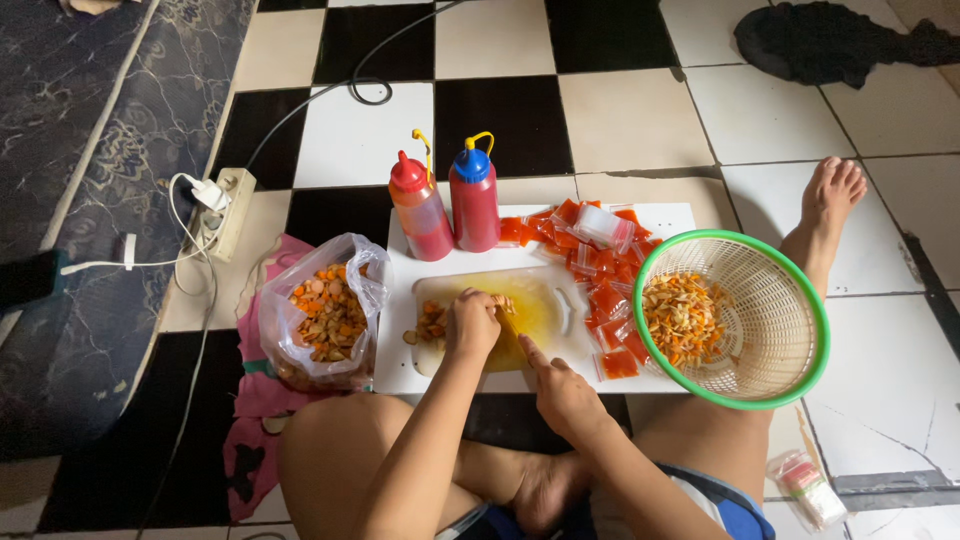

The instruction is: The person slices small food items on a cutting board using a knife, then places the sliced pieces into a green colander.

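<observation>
Grip: left hand (471, 322) curled down, fingers narrow, pressing a small orange piece (500, 303) onto the yellow cutting board (545, 300); piece mostly hidden under fingers, shape unclear. Right hand (562, 392) closed on a knife handle; knife (511, 326) blade prob. yellow-toned, hard to separate from board.

Surroundings: board lies on white tray (400, 370) on the checkered floor (630, 120). Cut bits (431, 322) heaped on board just left of left hand. Left of tray: clear plastic bag (372, 285), open, with orange/tan pieces. Behind board: 2 squeeze bottles, red-capped (421, 215) and blue-capped (474, 205), upright, touching or nearly so. Right of board: pile of small red sachets (610, 300), some overlapping the board's right edge. Green-rimmed white basket (800, 300) with cut pieces sits over tray's right corner, near person's foot (832, 195).

Orientation: knife long axis runs diagonal, near-right to far-left, tip toward left hand's fingers.

Room: board's middle and far-right part bare; sachets crowd right side, bottles block far edge. Power strip (232, 210) w/ cables well apart, left.
</observation>
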